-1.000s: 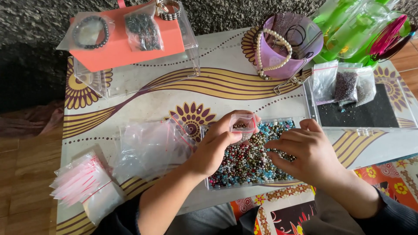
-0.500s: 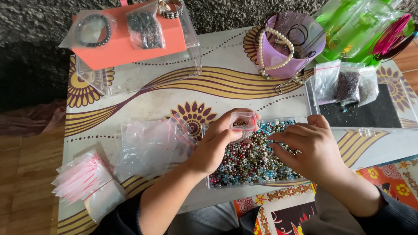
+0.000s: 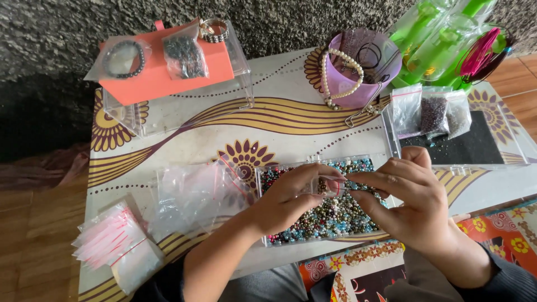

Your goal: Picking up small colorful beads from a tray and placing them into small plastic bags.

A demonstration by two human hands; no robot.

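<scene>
The left hand (image 3: 288, 196) pinches a small clear bag (image 3: 327, 184) between thumb and fingers, holding it just above the middle of a shallow clear tray (image 3: 263, 184) heaped with mixed beads (image 3: 330, 215) in blue, red, white and bronze. The right hand (image 3: 411, 198) meets it from the other side, its fingertips closed on the bag's edge, though from here the bag is mostly hidden between the two hands, so I cannot tell whether its mouth is open. Just left of the tray lies a loose heap of empty clear bags (image 3: 193, 193) with red seal strips, and nearer the table's corner a neater stack of the same (image 3: 114, 243). Right of the hands, a clear lidded box (image 3: 464, 148) with a black floor carries three small bags of dark beads (image 3: 433, 112). Farther back stand a purple cup (image 3: 361, 67) draped with a pearl string, and an orange box (image 3: 162, 64) bearing bagged bracelets, all on the patterned table (image 3: 291, 112).
</scene>
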